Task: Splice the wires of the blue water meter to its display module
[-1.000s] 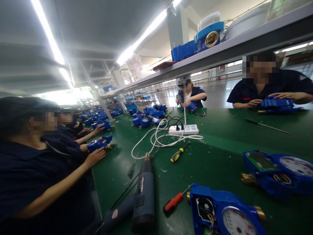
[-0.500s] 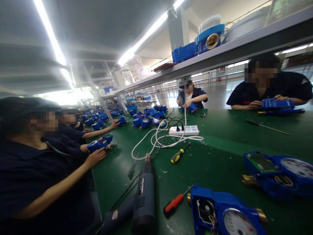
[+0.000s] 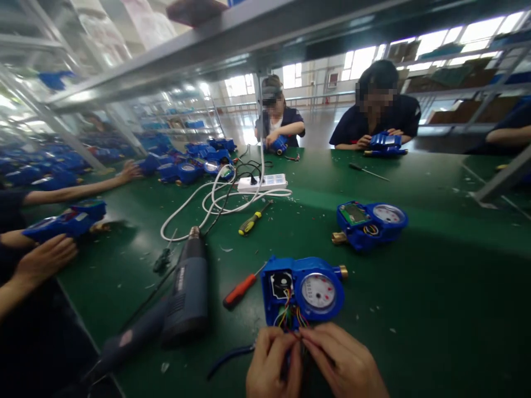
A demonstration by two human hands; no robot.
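A blue water meter (image 3: 298, 265) with an opened wiring compartment and a round white dial lies right in front of me. Thin coloured wires (image 3: 286, 315) come out of its near side. My left hand (image 3: 274, 362) pinches the wire ends from the left. Fingertips of my right hand (image 3: 342, 359) are closed on the same wires from the right, close to the left fingertips. A curved blue handle (image 3: 230, 356), its kind unclear, pokes out beside my left hand. An orange-and-black screwdriver (image 3: 240, 290) rests left of the meter.
Left of me lies a heat gun (image 3: 186, 293). Further back are a yellow screwdriver (image 3: 250, 223), a white power strip (image 3: 265, 182) with looped cables and a second blue meter (image 3: 365, 224). A metal shelf (image 3: 199, 61) spans overhead. Co-workers handle meters at left and across the table.
The view has swung down and to the right. Both my hands, out of sight before, now show at the near meter, pinching its wires.
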